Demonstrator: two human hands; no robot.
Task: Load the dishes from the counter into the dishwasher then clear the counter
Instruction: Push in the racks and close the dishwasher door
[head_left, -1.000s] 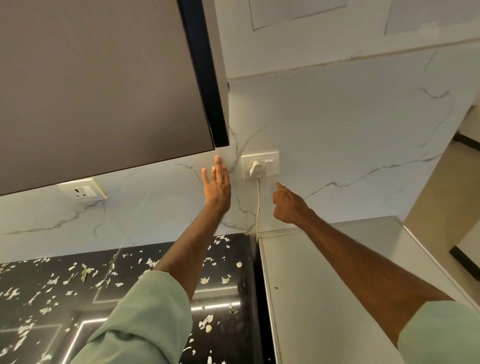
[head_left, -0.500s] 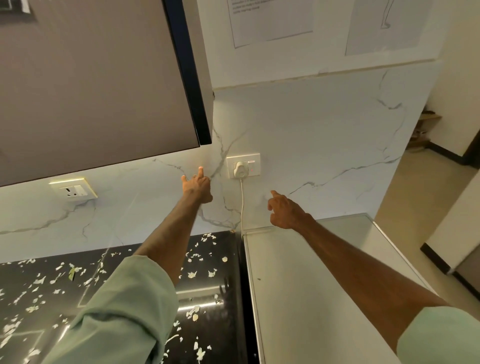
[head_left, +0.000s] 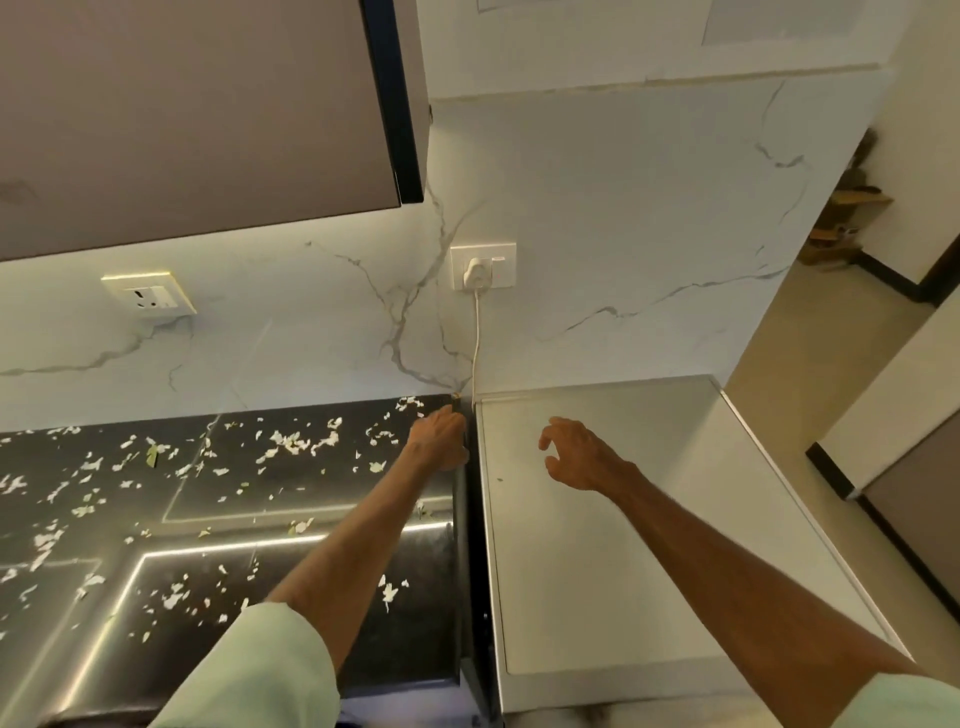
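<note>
**A:** Black polished stone on the left of the head view: counter (head_left: 291, 493), glossy, streaked with reflected light, littered near to far with pale flakes (head_left: 291, 440) and a few green bits. No dishes anywhere on it.

**B:** Loading apparently finished, then, or nothing left here to load. Clearing step in hand, judging by the mess?

**A:** Seems so. Left hand (head_left: 439, 439) down at the counter's far right corner, just beside the dark gap. Fingers hidden behind the knuckles, so cannot tell whether gripping anything.

**B:** And the right?

**A:** Right hand (head_left: 576, 457) over the white top (head_left: 623, 571) just right of that gap, fingers spread and loosely curved, holding nothing.

**B:** Dishwasher, that white top?

**A:** Probably. Flat, matte, metal-trimmed, with a thin white cord (head_left: 476, 338) rising from its far left corner to a plug (head_left: 477, 270) in the socket (head_left: 506, 267). Door not in view.

**B:** Next move?

**A:** Likely gathering the flakes. Thin, light, ragged; apt to scatter or slip into the gap. Calls for a flat palm, slow strokes toward the near edge, and something to catch them.

**B:** Around it?

**A:** Smooth grey-veined marble wall (head_left: 649, 208); matte brown cabinet (head_left: 182, 114) overhead at left, dark-edged.
</note>
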